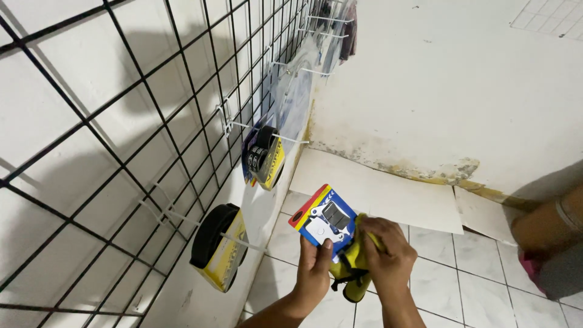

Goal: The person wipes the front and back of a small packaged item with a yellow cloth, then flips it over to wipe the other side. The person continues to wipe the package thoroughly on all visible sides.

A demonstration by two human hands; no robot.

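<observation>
Gripping from below, the left hand (314,267) is closed on a flat blue blister card with a red and yellow corner and grey moulded parts under clear plastic (322,223), the thumb pressed on the lower face of the card and the fingers hidden behind it. The card is held up near the middle of the view, tilted, above a white tiled floor (437,279). Just to its right, the right hand (384,255) is clenched on a bright yellow cloth (355,267), which is bunched against the card's right edge and hangs down below both hands; a dark strip shows in its folds, and what that strip is cannot be told.

The card is judged to be light and fairly stiff, with a smooth plastic front that may slip under a thumb; a hold at the bare cardboard margin, away from the raised bubble, would seem safest, since the bubble could dent. The cloth is judged soft and limp.

To the left, a black wire grid panel (121,152) is fixed against the white wall, with white hooks carrying a black round part in a yellow box (218,246) near and a similar yellow and blue pack (264,158) farther along. Pale flat boards (376,194) are laid at the foot of the far stained wall.
</observation>
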